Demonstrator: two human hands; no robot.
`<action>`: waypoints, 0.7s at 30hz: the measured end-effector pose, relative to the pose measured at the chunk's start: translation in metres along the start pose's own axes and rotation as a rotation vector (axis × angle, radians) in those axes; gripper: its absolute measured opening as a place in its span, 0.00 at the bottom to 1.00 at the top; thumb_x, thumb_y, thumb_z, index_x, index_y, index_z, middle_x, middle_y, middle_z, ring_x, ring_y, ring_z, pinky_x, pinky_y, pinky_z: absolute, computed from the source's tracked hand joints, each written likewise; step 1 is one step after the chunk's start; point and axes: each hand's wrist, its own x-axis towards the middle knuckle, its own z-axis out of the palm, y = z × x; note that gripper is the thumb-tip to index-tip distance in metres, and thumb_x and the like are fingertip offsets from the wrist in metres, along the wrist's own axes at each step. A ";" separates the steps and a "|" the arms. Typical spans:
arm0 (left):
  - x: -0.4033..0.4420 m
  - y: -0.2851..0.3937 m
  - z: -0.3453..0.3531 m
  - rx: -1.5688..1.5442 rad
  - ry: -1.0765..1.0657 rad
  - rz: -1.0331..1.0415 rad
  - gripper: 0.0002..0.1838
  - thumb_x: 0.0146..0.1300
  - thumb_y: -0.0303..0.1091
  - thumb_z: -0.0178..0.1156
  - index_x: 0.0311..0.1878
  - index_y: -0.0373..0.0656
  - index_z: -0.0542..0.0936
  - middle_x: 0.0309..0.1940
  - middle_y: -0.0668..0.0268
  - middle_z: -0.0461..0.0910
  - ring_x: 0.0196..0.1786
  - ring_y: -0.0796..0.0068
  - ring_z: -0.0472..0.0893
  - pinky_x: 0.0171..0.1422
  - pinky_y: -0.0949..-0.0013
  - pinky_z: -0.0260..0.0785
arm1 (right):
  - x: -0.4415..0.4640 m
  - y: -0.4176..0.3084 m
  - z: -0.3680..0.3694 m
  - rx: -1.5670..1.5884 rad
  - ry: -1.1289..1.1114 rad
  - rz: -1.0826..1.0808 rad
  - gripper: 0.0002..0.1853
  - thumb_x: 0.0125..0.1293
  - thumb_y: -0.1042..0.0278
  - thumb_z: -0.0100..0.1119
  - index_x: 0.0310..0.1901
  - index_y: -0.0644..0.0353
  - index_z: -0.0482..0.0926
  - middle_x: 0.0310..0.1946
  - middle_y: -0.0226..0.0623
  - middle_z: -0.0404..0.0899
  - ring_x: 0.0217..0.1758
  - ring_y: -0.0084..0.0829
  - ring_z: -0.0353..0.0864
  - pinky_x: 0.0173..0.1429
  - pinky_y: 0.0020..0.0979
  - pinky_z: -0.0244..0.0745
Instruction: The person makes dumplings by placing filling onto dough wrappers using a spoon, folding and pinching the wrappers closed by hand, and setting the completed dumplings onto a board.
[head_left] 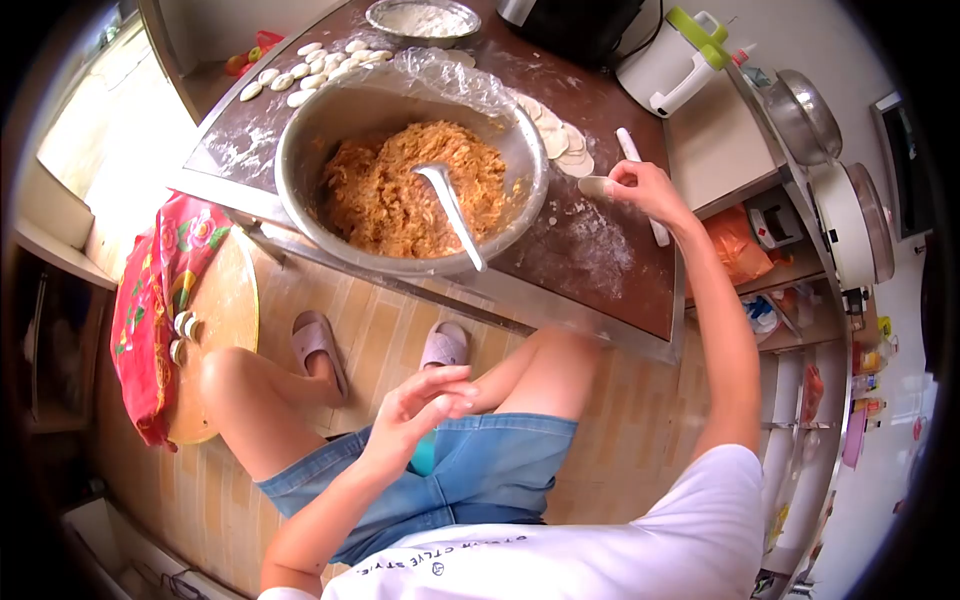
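Note:
My right hand [645, 190] is over the right part of the brown table, its thumb and fingers pinching the edge of a small round dough wrapper [594, 186]. A white rolling pin [628, 147] lies under that hand on the floured surface. Just left of it several flat dough wrappers [570, 150] overlap in a pile. Above my lap, my left hand [422, 400] is raised, fingers stretched and loosely apart, holding nothing. A large metal bowl [290, 200] of orange-brown filling [400, 200] stands at the table's front edge, with a metal spoon [450, 210] resting in it.
Several dough pieces [315, 68] and a flour bowl [424, 20] sit at the back. Crumpled clear plastic [450, 82] covers the big bowl's far rim. A white-green appliance [680, 62] stands back right. Shelves [800, 375] line the right; a red floral cloth [160, 310] hangs left.

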 end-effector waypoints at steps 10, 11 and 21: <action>0.021 0.001 0.062 -0.655 0.150 0.029 0.37 0.64 0.60 0.41 0.64 0.38 0.57 0.62 0.56 0.61 0.65 0.57 0.63 0.70 0.59 0.54 | -0.132 -0.136 0.111 0.606 -0.320 0.003 0.07 0.58 0.72 0.59 0.35 0.67 0.77 0.27 0.30 0.78 0.30 0.17 0.77 0.33 0.21 0.73; 0.018 -0.001 0.058 -0.633 0.176 0.028 0.36 0.64 0.59 0.41 0.63 0.38 0.58 0.62 0.55 0.62 0.64 0.57 0.64 0.69 0.60 0.55 | -0.132 -0.137 0.117 0.604 -0.331 -0.015 0.07 0.58 0.73 0.59 0.35 0.68 0.77 0.27 0.31 0.78 0.30 0.17 0.77 0.33 0.21 0.73; -0.003 0.018 0.012 -0.905 -0.002 -0.185 0.33 0.65 0.54 0.43 0.59 0.30 0.62 0.57 0.49 0.67 0.56 0.58 0.73 0.65 0.62 0.63 | -0.139 -0.155 0.131 -0.235 0.033 -1.277 0.08 0.43 0.71 0.61 0.28 0.58 0.77 0.27 0.28 0.74 0.30 0.29 0.75 0.29 0.27 0.72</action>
